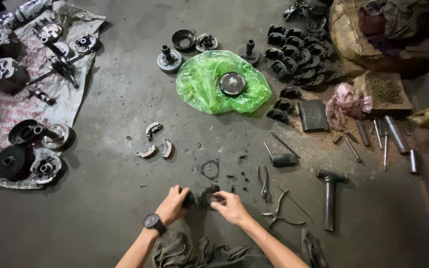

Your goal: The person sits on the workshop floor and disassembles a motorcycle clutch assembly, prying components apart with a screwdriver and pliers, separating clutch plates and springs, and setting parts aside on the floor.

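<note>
Landmark: green plastic sheet (223,83) spread on the concrete floor (115,124), a round metal disc (232,83) lying on it.
Left hand (173,204): well below the sheet, fingers curled shut on a small dark part (189,200); a black wristwatch (153,222) on the wrist.
Right hand (230,206): just beside the left hand, below the sheet, fingertips pinching a dark round part (208,196) held low over the floor.
Flat ring plate (209,168): between the sheet and the hands, lying flat.
Curved brake-type shoes (153,141): three, lower left of the sheet, apart from each other.
Pliers (264,182): lower right of the sheet, just right of the right hand.
Hammer (329,194): further right of the pliers, head towards the sheet.
Dark shoe-shaped parts (296,54): heaped right of the sheet.
Engine parts (31,84): far left of the sheet, on a printed sack.
</note>
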